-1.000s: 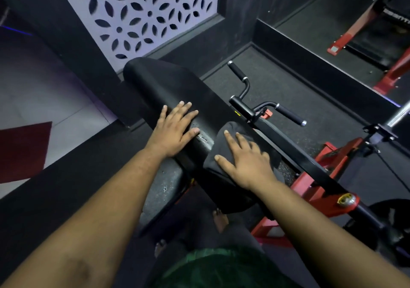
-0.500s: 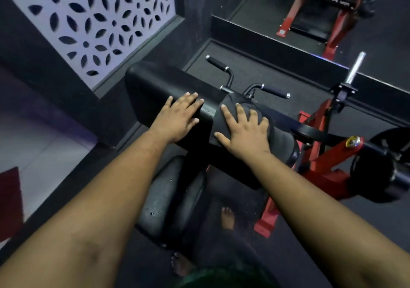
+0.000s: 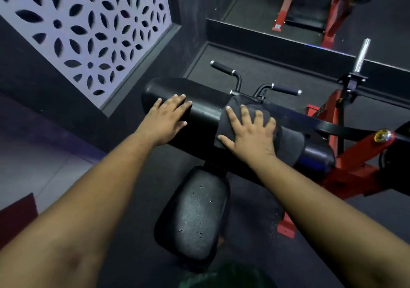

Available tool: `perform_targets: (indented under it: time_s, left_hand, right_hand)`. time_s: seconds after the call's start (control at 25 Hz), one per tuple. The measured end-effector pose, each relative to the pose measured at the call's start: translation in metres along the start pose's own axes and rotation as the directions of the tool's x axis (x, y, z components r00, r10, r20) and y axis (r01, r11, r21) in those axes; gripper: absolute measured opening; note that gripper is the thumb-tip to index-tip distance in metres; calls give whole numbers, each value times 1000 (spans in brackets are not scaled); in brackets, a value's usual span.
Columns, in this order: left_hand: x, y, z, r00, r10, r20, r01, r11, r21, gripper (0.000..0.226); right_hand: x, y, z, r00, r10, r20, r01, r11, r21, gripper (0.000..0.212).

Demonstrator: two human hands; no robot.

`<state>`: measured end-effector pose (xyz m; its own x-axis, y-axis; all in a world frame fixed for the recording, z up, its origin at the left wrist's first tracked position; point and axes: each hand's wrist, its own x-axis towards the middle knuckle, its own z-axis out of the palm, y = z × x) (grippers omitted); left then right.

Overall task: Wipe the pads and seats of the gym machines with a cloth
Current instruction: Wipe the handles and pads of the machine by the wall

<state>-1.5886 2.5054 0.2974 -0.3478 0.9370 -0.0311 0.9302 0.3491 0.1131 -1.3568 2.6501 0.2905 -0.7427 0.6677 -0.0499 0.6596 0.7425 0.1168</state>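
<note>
Pressing flat, fingers spread, the right hand [image 3: 250, 132] pins the cloth [image 3: 288, 141] on the pad [image 3: 204, 114]; left hand [image 3: 165, 119] rests open beside. Cloth may bunch; droplets on seat [image 3: 195, 212] could be missed.

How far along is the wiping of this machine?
Nothing looks clearly finished. In hand: the right hand presses the cloth on the long pad, the left hand flat beside it. Left: the seat below shows droplets, seemingly unwiped.
</note>
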Motion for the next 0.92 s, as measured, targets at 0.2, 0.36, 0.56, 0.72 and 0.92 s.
perform_targets:
  time_s: [0.2,0.36,0.56,0.72,0.92]
  left_hand:
    - [17,-48,-6,995,104,6,-104,995,-2,67]
    - [28,-91,2,957,289,-22,-288,957,37,72]
    - [43,-135,1,920,390,-40,-390,921,-5,81]
    - [50,-150,-5,877,480,-7,-480,877,-12,81]
    - [73,-170,-3,786,618,-34,-618,782,-81,63]
  right_hand:
    - [10,-9,0,1000,9,-23,-9,999,34,89]
    - [-20,-12,14,930,357,-83,-351,933,80,97]
    - [35,-122,-3,804,594,18,-586,788,190,86]
    - [38,-135,-8,806,592,27,-583,784,213,88]
    - [49,-143,1,550,833,52,-770,482,418,86]
